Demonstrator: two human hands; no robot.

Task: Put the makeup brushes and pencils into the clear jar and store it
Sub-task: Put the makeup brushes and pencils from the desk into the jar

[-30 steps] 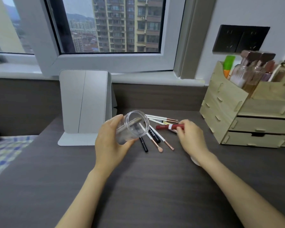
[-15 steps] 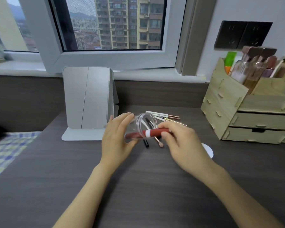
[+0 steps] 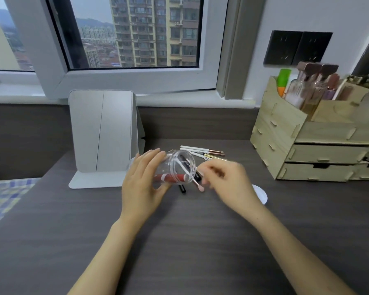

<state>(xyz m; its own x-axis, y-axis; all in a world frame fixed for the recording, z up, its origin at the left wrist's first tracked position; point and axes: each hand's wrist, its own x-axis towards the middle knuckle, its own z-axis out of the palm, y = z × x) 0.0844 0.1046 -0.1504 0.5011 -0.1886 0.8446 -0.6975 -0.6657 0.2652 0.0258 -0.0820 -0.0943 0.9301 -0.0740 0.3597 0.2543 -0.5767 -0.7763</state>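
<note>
My left hand [image 3: 143, 184] grips the clear jar [image 3: 177, 167], tilted on its side with its mouth toward the right. A red pencil with a white band [image 3: 169, 177] lies inside the jar. My right hand [image 3: 228, 184] is just right of the jar's mouth, blurred, fingers curled with nothing seen in them. Several white-handled brushes [image 3: 200, 151] lie on the desk behind the jar. A pink-tipped brush [image 3: 199, 187] and a black pencil [image 3: 182, 188] lie below the jar.
A folded grey mirror stand [image 3: 103, 135] is at the back left. A wooden drawer organizer [image 3: 315, 145] with bottles stands at the right. A white round lid [image 3: 261, 193] lies on the dark desk [image 3: 179, 241] behind my right wrist. The window sill runs along the back.
My right hand carried the red pencil from the desk into the jar and let it go; it has drawn back a little from the jar's mouth. The left hand kept holding the jar.
</note>
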